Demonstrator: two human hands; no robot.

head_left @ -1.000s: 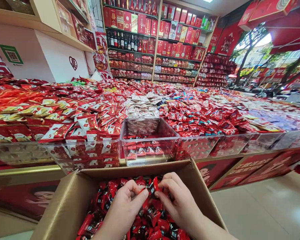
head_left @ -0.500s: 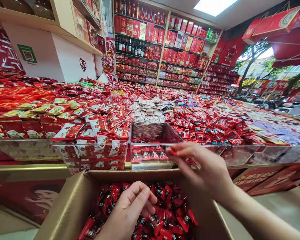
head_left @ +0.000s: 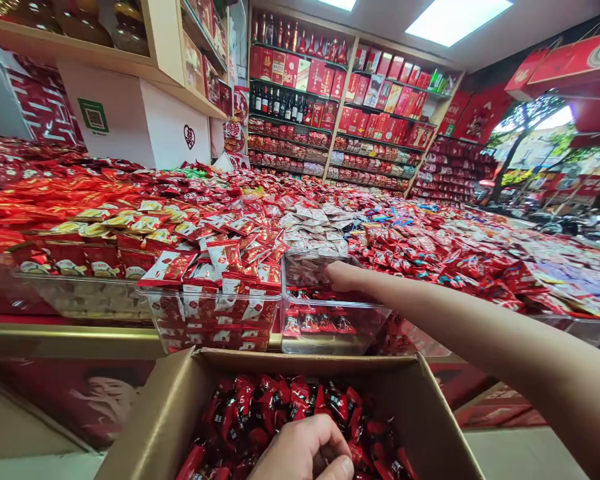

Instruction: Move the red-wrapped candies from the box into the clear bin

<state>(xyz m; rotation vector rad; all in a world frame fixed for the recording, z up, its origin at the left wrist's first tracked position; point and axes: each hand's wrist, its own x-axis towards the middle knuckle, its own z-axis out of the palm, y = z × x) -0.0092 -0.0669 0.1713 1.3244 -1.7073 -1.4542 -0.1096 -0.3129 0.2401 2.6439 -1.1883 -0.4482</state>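
Note:
Low in the view, my left hand (head_left: 307, 450) is over the cardboard box (head_left: 300, 360), its fingers curled in towards the thumb. What they hold, if anything, is hidden. Small wrapped candies (head_left: 250, 407) in shiny red and black lie heaped in the box around it. My right hand (head_left: 344, 276) reaches down inside a clear plastic bin (head_left: 325, 343) beyond the box. Its fingers are out of sight behind the hand. A few layers of the same red and black candies (head_left: 320, 323) show through the bin's front wall, in a row.
Left of the bin stands another clear bin full of red and white packets (head_left: 210, 307). White packets (head_left: 315, 227) are piled behind, red ones (head_left: 410, 250) to the right. A counter edge (head_left: 80, 332) runs below. Shelves (head_left: 330, 133) of boxes and bottles stand at the back.
My right hand has moved from above the box's right far edge, with something small and red at its fingertips, forward into the bin. My left hand stays low over the candies.

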